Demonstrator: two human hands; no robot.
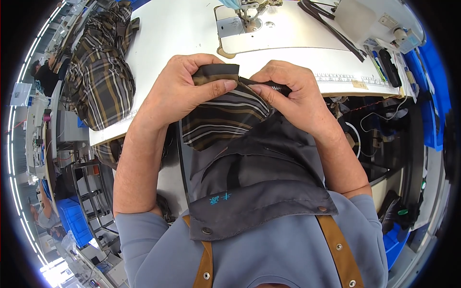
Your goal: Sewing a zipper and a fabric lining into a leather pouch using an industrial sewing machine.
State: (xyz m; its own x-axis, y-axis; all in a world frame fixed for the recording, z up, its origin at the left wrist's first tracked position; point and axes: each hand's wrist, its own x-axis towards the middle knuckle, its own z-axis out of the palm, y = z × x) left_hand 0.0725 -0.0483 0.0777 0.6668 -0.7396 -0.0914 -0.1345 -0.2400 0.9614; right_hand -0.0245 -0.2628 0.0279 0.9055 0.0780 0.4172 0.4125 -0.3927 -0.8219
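Both my hands are raised just in front of the table's near edge, over my lap. Between thumb and fingers, my left hand (192, 84) pinches a brown, black and white striped fabric piece (221, 117) near its upper edge, where a dark strip stands up. Close beside it, my right hand (288, 89) is closed on a black zipper (281, 88), its teeth showing between the fingers. The zipper meets the fabric's edge between my two thumbs. Below, the fabric hangs down onto my dark grey apron (259, 201). The fingertips behind the cloth are hidden.
A sewing machine (249, 21) stands at the table's far side. A heap of plaid fabric (103, 72) lies at the left. More black zippers (331, 29) lie at the far right, near a ruler strip (341, 78) and several pens (374, 62). Blue bins (74, 218) stand around.
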